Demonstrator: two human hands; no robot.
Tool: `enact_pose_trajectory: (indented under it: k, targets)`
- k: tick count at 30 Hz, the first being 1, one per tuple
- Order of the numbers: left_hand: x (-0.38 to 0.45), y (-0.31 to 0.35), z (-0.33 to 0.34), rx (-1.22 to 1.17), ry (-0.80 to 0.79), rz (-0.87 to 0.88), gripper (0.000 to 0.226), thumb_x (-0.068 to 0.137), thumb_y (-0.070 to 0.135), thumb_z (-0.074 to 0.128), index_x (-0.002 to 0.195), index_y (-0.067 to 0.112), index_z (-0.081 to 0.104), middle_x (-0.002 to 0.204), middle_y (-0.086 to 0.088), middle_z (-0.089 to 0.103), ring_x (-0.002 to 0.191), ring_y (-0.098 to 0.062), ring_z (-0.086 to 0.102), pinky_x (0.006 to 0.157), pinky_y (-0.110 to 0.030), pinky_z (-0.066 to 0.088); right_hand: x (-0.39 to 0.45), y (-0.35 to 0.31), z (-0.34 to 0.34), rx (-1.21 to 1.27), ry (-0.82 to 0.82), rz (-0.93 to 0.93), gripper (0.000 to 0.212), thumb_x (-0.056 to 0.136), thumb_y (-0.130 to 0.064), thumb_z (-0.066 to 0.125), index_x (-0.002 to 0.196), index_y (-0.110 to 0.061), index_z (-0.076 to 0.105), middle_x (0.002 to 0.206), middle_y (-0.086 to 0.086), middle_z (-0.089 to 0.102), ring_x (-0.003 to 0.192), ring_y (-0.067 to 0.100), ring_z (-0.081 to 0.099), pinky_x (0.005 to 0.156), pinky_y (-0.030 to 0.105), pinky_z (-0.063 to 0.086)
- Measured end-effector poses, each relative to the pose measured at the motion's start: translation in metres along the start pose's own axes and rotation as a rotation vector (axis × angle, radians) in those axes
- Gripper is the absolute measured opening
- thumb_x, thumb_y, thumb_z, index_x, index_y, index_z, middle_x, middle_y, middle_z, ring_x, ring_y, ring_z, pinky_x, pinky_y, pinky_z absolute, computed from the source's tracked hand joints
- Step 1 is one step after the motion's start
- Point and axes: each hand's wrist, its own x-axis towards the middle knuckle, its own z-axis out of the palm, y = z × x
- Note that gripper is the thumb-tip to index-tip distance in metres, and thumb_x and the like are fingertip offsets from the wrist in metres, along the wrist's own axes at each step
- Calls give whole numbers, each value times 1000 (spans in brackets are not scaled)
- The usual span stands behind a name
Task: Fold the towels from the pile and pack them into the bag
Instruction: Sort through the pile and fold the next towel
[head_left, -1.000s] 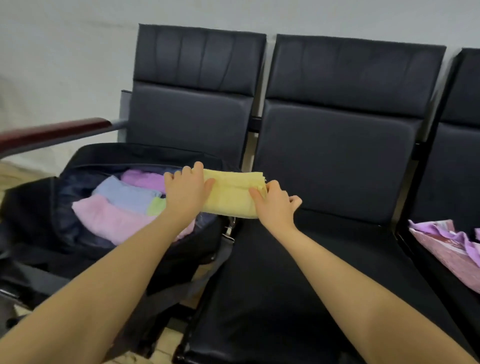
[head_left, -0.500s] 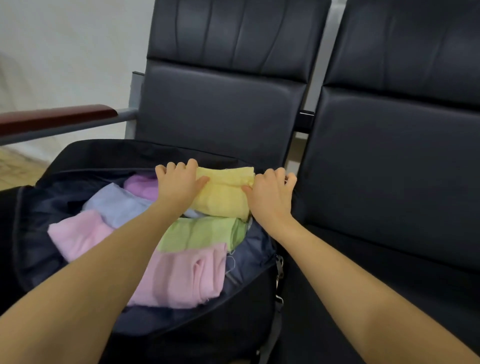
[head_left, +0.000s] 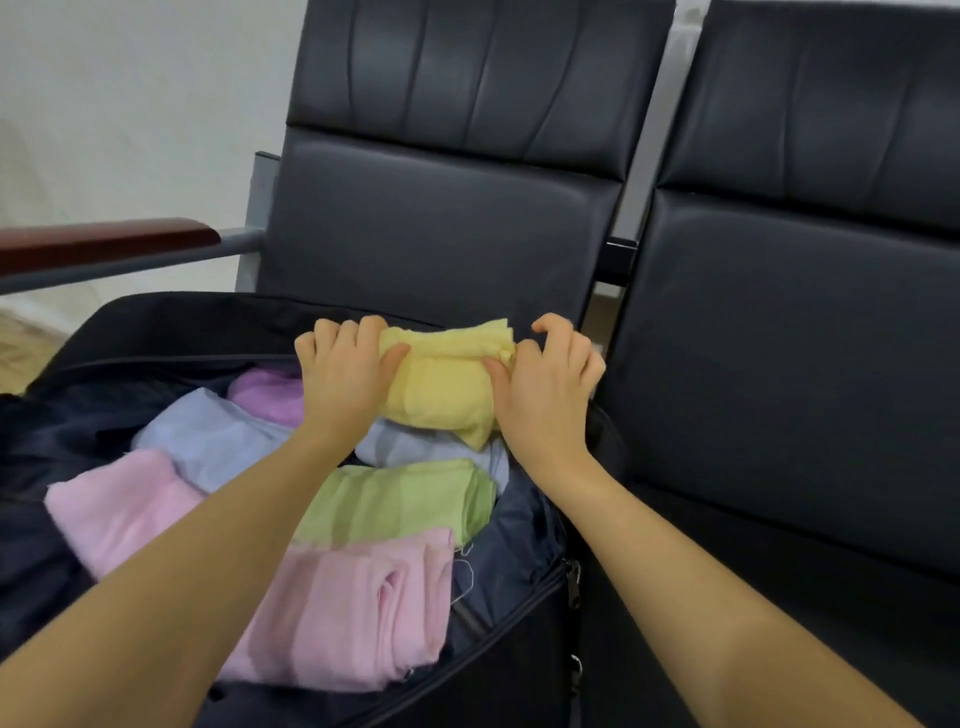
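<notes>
Both hands, left hand (head_left: 347, 371) and right hand (head_left: 545, 384), now grip the yellow towel (head_left: 441, 382) over the bag (head_left: 519, 551), having carried it left from the seat; packing follows.

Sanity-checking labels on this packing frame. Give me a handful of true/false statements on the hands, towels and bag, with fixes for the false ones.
1. Both hands grip the yellow towel, left hand at its left end, right hand at its right end. True.
2. The yellow towel lies on the empty seat to the right. False: it is held over the far right corner of the open bag.
3. A folded green towel lies in the bag between the yellow towel and a pink towel. True.
4. The bag is zipped closed. False: it is open, with folded towels showing inside.
5. The bag holds only pink towels. False: there are also green, pale blue and purple ones.
</notes>
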Motion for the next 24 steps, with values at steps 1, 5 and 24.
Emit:
enact_pose_trajectory:
  k: [1, 5, 24]
  targets:
    - [-7, -2, 5, 1, -36, 13, 43, 86, 48, 40, 80, 9, 58, 60, -7, 52, 64, -28, 50, 63, -37, 31, -7, 0, 1, -42, -66, -22, 33, 70, -36, 80, 62, -9, 63, 104, 11, 60, 93, 28, 48, 86, 39, 25]
    - [-40, -9, 26, -61, -187, 44, 47, 80, 50, 46, 73, 6, 59, 59, -13, 55, 61, -30, 52, 57, -38, 40, -30, 0, 4, -178, -230, -78, 37, 60, -41, 86, 60, -11, 66, 109, 11, 62, 95, 30, 55, 87, 42, 27]
    - [-43, 13, 4, -93, -819, 77, 53, 102, 46, 16, 152, 31, 12, 161, 2, 7, 147, -26, 0, 119, -41, 1, -13, 15, 5, -272, -930, -365, 62, 98, -56, 4, 154, -28, 8, 161, -10, -2, 147, 16, -15, 107, 52, -26]
